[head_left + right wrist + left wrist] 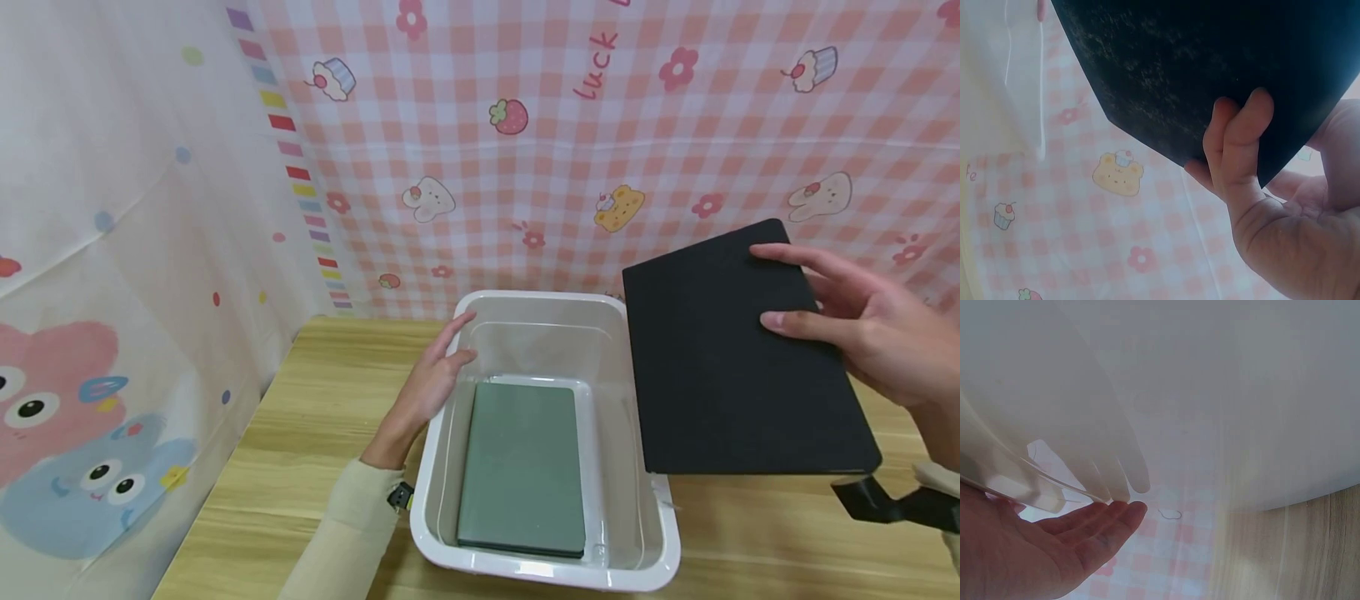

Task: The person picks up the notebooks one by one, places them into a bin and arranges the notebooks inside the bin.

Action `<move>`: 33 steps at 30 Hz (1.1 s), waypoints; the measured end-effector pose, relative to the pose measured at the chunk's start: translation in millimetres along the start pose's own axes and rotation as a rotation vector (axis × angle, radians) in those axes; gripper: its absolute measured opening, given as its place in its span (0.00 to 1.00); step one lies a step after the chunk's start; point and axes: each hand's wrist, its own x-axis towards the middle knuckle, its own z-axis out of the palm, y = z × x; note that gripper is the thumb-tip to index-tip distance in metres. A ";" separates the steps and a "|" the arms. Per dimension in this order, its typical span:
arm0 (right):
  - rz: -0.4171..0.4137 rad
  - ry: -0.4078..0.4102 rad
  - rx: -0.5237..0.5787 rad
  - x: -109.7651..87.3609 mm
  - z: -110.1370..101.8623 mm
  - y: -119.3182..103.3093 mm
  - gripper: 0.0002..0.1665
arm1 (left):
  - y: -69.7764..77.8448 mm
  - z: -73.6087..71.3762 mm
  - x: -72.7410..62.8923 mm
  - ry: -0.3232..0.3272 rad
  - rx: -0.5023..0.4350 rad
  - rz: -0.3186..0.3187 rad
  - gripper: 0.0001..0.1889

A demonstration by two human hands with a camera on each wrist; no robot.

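My right hand [877, 325] holds a black notebook [735, 358] by its right edge, above the right side of a white plastic bin [543, 569]. Thumb and index finger show on the near face; in the right wrist view, other fingers [1247, 131] lie against the speckled dark underside. My left hand [431, 379] grips the bin's left rim, thumb over the edge. Its other fingers touch the outer wall in the left wrist view. A green notebook [522, 467] lies flat inside the bin at the left, with a dark layer under its near edge.
The bin stands on a wood-grain table [300, 433]. A pink checked cloth [465, 167] hangs behind it, and a pale cartoon-print cloth [150, 250] hangs at the left. A black strap mount [892, 502] sits by my right wrist.
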 end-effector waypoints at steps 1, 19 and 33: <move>0.001 -0.006 -0.003 1.1 1.2 -1.2 0.40 | -0.1 0.0 0.1 0.000 -0.001 0.001 0.29; -0.014 -0.088 0.095 18.2 21.4 -14.8 0.38 | -0.1 1.4 1.8 0.013 0.016 0.017 0.30; 0.002 -0.114 0.089 28.1 40.9 -22.7 0.37 | -1.8 0.5 1.7 0.016 0.017 0.005 0.29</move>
